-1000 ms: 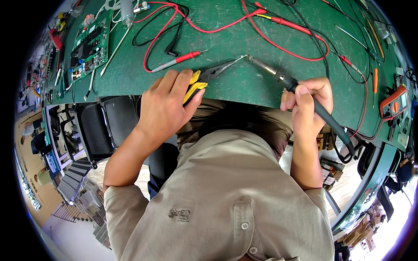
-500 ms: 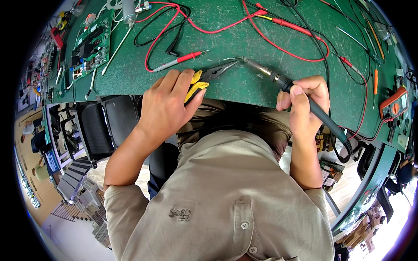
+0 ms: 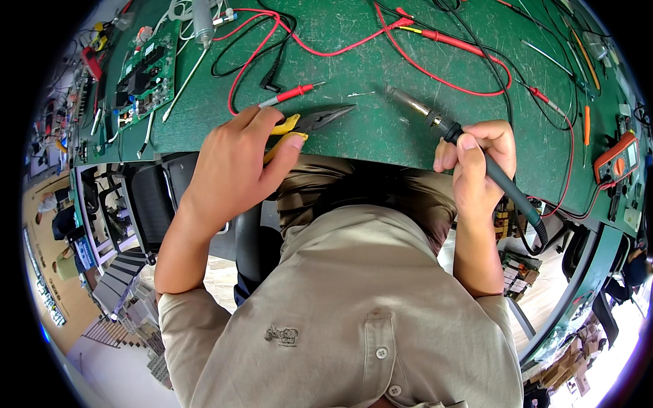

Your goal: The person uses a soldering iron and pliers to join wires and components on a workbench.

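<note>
My left hand (image 3: 238, 160) is closed on long-nose pliers (image 3: 320, 119) with yellow handles, their dark jaws pointing right over the near edge of the green bench (image 3: 340, 68). My right hand (image 3: 479, 163) grips a soldering iron (image 3: 503, 177) by its dark handle, with the metal barrel angled up and left toward the middle. A small thin metal piece (image 3: 361, 94) lies between the plier jaws and the iron's tip, apart from the jaws. A red test probe (image 3: 292, 92) lies just beyond the pliers.
A circuit board (image 3: 143, 81) and white cables lie at left. Red and black leads (image 3: 320, 53) cross the back. An orange multimeter (image 3: 615, 160) and an orange screwdriver (image 3: 586, 122) are at right. Chairs (image 3: 146, 204) are below the bench edge; people (image 3: 47, 204) are far left.
My left hand has moved left and back with the pliers, whose tips have come away from the small metal piece near the iron's tip. My right hand has shifted slightly.
</note>
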Available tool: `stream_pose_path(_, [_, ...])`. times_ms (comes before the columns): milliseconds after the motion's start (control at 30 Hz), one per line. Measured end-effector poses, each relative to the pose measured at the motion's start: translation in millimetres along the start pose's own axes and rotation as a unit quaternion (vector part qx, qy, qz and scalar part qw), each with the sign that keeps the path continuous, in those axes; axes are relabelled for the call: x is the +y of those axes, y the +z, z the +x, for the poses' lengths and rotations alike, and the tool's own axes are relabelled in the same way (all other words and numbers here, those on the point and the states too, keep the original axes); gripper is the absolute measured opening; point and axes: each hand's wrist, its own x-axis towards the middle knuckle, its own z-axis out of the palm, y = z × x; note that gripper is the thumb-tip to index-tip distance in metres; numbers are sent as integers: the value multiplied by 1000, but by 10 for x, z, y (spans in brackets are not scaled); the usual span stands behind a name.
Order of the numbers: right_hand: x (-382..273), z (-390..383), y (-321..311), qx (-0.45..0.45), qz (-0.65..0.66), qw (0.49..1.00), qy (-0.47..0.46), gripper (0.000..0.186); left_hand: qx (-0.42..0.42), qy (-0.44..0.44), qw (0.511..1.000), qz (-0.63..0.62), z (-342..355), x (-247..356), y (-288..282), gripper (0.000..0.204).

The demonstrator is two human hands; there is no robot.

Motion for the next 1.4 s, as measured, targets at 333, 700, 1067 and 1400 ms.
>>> stream_pose_path(333, [-79,132,-56,16,-28,999,-19,16,-4,-47,985,-164,-12,-206,-39,18])
stream_pose_path(700, [-115,226,-77,-8,58,998,-25,23,19,-165,881,-443,-221,-361,13,13])
stream_pose_path(1067, [-255,334,158,-129,-169,964,-160,19,35,-8,654,-756,209,584,644,21])
stream_pose_path(1400, [-363,183,148,-176,-334,908,-181,28,137,35,706,-694,389,858,1049,20])
